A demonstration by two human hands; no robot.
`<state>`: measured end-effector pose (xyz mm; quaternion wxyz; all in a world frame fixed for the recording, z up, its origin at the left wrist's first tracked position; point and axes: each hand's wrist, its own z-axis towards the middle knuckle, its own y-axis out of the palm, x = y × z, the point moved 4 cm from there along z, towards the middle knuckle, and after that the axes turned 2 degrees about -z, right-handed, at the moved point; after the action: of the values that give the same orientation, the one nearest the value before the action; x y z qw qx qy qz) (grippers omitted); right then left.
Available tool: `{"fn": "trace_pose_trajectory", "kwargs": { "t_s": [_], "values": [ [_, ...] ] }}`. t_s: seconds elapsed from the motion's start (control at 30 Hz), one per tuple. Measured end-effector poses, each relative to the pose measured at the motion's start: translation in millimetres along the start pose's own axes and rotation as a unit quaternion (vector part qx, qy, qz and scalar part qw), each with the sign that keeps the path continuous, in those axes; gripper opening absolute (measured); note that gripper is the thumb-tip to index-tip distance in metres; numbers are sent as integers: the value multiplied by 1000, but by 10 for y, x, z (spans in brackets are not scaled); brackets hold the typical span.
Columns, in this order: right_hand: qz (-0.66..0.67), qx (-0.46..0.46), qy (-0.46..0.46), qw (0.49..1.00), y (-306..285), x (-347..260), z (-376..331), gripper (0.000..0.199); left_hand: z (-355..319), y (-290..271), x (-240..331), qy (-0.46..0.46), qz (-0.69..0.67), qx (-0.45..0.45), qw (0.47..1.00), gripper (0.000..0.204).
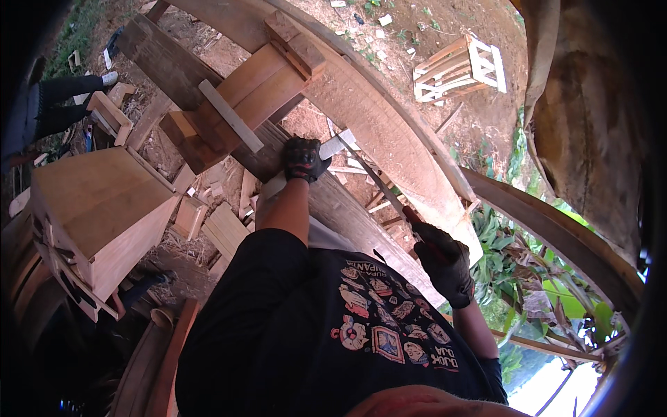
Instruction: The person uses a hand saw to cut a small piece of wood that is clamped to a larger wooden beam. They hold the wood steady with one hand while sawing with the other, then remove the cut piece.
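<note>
On the long, weathered grey-brown wooden plank (pixel 335 203), the black-gloved left hand (pixel 303 158) curls around a pale, straight-edged wooden strip (pixel 337 144) that juts out to its right. The black-gloved right hand (pixel 442 257) wraps the reddish-brown handle (pixel 411 214) of a long, narrow grey blade (pixel 379 182), which reaches the strip's end.

Soft daylight covers the scene, harshest at the near right, where a glaring white patch of background (pixel 552 389) is burnt out. The slatted white-and-brown wooden frame (pixel 479 66), far right, looks pale. Folds of the black printed fabric shirt (pixel 243 333) sink into shade, as does the near left. A dark fisheye rim surrounds bowed edges.
</note>
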<state>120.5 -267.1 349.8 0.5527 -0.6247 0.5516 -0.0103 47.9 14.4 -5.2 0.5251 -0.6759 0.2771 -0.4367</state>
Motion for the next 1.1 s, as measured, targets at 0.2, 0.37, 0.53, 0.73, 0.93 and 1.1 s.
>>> {"fn": "trace_pose_trajectory", "kwargs": {
  "t_s": [0.2,0.37,0.53,0.73,0.93,1.1],
  "values": [
    [22,1,-33,999,646,141,837,52,36,-201,61,-18,-11,-45,999,41],
    [75,51,-63,994,1620,479,2056,43,59,-216,89,-24,-20,-45,999,38],
    [79,41,-88,992,1484,546,1924,45,149,-214,76,-27,-22,-75,997,37],
    [-1,-27,-39,999,403,91,499,71,50,-109,-2,-16,-23,-23,999,39],
    [9,-8,-119,993,288,171,329,70,28,-51,13,2,-4,-9,1000,39],
    [102,74,-60,990,1349,477,1494,46,74,-96,66,3,-7,-17,1000,38]
  ]
}}
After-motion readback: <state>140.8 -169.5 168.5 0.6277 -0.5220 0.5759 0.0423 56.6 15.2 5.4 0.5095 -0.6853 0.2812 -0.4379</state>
